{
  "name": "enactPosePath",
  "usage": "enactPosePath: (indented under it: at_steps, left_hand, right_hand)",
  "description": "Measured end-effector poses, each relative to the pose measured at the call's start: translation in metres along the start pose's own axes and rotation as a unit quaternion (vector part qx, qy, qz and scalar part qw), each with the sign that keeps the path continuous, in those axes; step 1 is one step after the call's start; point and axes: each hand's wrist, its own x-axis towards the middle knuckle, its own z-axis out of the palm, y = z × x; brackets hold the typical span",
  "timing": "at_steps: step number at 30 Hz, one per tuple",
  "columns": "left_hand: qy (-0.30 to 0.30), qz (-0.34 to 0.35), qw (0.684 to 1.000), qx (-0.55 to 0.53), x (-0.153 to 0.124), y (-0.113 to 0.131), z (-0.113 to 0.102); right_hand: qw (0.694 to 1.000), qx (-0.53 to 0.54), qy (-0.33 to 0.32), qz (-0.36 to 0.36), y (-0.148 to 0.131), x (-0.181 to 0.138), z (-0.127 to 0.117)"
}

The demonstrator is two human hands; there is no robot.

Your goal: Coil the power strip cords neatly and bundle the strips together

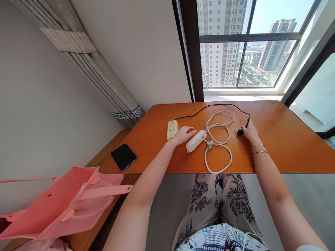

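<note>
A cream power strip [172,129] with several sockets lies on the table, its black cord [209,105] curving along the back to a black plug [240,132]. My right hand [250,133] grips that plug, with the prongs facing left. My left hand [182,135] is palm down between the cream strip and a white power strip [196,141], fingers stretched out and holding nothing. It overlaps the cream strip's lower right edge; whether it touches the strip I cannot tell. The white strip's cord [227,137] lies in loops, with its white plug [209,144] beside the strip.
The orange-brown wooden table [293,139] stands against a window [247,38]. At its left end rests a black tablet [124,157]. A pink bag [70,202] sits on a lower wooden surface at left, below a grey curtain [99,76].
</note>
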Motion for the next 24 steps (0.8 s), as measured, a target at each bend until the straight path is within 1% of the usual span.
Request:
enactPosePath:
  at_steps: [1, 2, 3, 7, 9, 10, 12, 14, 17, 19, 20, 21, 22, 24]
  left_hand:
    - [-0.05, 0.023, 0.998, -0.01, -0.004, 0.011, 0.004]
    - [-0.078, 0.045, 0.996, -0.002, -0.008, 0.022, 0.007]
    - [-0.088, 0.061, 0.994, 0.01, -0.011, 0.031, 0.011]
    - [-0.065, 0.103, 0.992, 0.011, -0.014, 0.061, 0.025]
    - [-0.06, 0.121, 0.991, 0.012, -0.01, 0.072, 0.032]
    - [-0.06, 0.125, 0.99, 0.009, -0.008, 0.078, 0.035]
    - [-0.066, 0.12, 0.99, -0.018, -0.001, 0.088, 0.043]
    - [-0.078, 0.117, 0.988, -0.069, 0.004, 0.096, 0.05]
    - [-0.11, 0.139, 0.969, -0.172, 0.011, 0.1, 0.06]
    - [-0.127, 0.144, 0.951, -0.243, 0.015, 0.096, 0.064]
    - [-0.12, 0.134, 0.947, -0.266, 0.017, 0.091, 0.064]
    - [-0.098, 0.117, 0.949, -0.274, 0.019, 0.084, 0.063]
    - [-0.062, 0.094, 0.958, -0.265, 0.02, 0.075, 0.059]
    - [0.024, 0.043, 0.98, -0.194, 0.021, 0.053, 0.048]
  right_hand:
    - [1.0, -0.006, 0.015, -0.022, -0.002, -0.002, -0.002]
    - [0.998, -0.006, 0.032, -0.045, -0.004, -0.005, -0.003]
    - [0.996, -0.001, 0.05, -0.069, -0.006, -0.007, -0.005]
    - [0.976, 0.07, 0.133, -0.157, -0.013, -0.014, -0.008]
    - [0.959, 0.143, 0.159, -0.186, -0.018, -0.017, -0.005]
    - [0.949, 0.188, 0.16, -0.195, -0.021, -0.018, -0.003]
    - [0.929, 0.282, 0.13, -0.203, -0.027, -0.021, 0.003]
    - [0.912, 0.356, 0.061, -0.195, -0.033, -0.025, 0.009]
    - [0.899, 0.405, -0.046, -0.16, -0.04, -0.029, 0.018]
    - [0.897, 0.412, -0.089, -0.134, -0.04, -0.029, 0.023]
    - [0.898, 0.41, -0.101, -0.121, -0.038, -0.028, 0.025]
    - [0.902, 0.405, -0.107, -0.108, -0.036, -0.025, 0.028]
    - [0.907, 0.395, -0.108, -0.094, -0.033, -0.023, 0.03]
    - [0.924, 0.363, -0.101, -0.065, -0.026, -0.016, 0.034]
